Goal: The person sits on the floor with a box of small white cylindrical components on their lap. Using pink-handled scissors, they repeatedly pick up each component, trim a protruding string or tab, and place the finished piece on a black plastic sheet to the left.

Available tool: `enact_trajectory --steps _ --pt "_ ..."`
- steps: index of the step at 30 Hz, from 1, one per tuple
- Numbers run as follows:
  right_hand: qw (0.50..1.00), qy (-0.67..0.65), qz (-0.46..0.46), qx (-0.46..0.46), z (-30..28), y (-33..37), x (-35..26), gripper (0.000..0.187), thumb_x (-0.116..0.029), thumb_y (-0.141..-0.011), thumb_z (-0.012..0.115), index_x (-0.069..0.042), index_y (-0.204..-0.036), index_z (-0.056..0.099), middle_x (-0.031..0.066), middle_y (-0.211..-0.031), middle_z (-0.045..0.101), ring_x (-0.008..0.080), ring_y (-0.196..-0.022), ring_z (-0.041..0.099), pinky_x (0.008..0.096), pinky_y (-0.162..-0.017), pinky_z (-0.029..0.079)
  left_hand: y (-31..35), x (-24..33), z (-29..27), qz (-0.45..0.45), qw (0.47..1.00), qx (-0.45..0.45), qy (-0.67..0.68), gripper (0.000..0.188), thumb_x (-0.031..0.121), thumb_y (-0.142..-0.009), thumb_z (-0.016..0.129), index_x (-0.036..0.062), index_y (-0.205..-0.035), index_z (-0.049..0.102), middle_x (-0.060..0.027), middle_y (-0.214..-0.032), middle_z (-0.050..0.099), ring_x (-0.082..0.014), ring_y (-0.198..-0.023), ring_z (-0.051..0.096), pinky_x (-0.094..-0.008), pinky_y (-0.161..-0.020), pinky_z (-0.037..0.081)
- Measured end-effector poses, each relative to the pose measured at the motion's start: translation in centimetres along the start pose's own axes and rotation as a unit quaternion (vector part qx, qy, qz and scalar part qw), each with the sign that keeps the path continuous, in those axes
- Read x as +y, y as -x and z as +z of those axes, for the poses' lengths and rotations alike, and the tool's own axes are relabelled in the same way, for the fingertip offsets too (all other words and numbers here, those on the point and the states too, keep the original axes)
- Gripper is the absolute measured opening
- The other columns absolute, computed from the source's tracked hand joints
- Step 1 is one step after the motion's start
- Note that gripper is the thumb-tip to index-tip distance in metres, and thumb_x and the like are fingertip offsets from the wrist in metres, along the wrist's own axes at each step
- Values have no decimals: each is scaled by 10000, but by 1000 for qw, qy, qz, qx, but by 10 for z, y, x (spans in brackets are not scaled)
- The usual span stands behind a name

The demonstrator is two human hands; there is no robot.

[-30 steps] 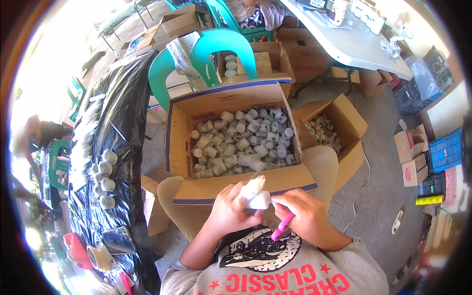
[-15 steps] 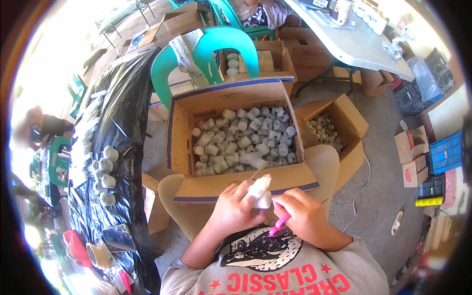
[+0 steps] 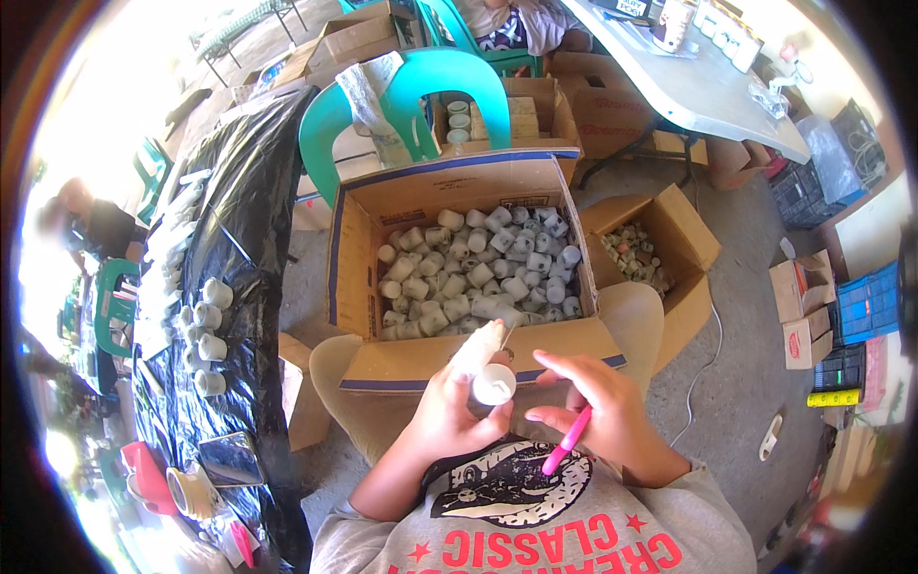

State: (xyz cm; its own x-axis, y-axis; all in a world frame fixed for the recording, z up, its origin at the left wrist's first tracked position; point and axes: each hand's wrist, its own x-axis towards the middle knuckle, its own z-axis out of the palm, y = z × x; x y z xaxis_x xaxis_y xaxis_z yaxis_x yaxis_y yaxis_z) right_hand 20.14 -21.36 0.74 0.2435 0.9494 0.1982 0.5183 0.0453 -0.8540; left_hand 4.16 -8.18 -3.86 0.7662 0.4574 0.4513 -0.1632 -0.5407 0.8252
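Bare grey floor (image 3: 736, 383) runs through the middle of the frame, and bright light washes out the upper left. Along the left side, a long surface (image 3: 251, 215) covered in black plastic carries a cluster of white cups (image 3: 212, 347), with a dark flat-screened device (image 3: 232, 461) and a pale roll (image 3: 191, 494) toward the lower left.

Near the centre stands a large open cardboard box (image 3: 449, 185) filled with many more small white cups (image 3: 516, 287); a smaller box (image 3: 696, 230) to its right holds small mixed pieces (image 3: 633, 256). Behind the large box is a green chair (image 3: 469, 86) with a greyish cloth (image 3: 373, 96) over its back, and a white table (image 3: 712, 91) reaches in from the upper right.

At the lower centre, the left hand (image 3: 448, 413) has its fingers closed around one white cup (image 3: 494, 385), its round end turned toward the right hand. A pale wrapping (image 3: 478, 349) rises from the left hand, just above the cup. The right hand (image 3: 604, 394) is near the cup but apart from it: thumb and forefinger stretch toward it with a clear gap between them, while a pink tool (image 3: 566, 444) is held against the hand, slanting down to the lower left over the grey shirt (image 3: 612, 512).
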Motion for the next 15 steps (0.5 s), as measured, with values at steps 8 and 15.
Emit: enact_trajectory --steps 8,15 --pt "993 -104 25 -59 55 -5 45 256 38 -663 679 -45 -880 574 115 -812 582 320 -754 610 384 -652 483 -4 20 2 -77 942 -44 324 808 64 -789 562 18 -1481 149 -104 -1053 527 -168 -932 503 -298 -864 400" --pt "993 -27 11 -111 54 -5 42 288 22 -632 697 -62 -885 588 97 -794 576 297 -738 609 370 -633 478 -4 24 2 -192 878 63 433 899 401 -738 658 39 -1459 262 -109 -879 574 -137 -636 504 -242 -539 406"
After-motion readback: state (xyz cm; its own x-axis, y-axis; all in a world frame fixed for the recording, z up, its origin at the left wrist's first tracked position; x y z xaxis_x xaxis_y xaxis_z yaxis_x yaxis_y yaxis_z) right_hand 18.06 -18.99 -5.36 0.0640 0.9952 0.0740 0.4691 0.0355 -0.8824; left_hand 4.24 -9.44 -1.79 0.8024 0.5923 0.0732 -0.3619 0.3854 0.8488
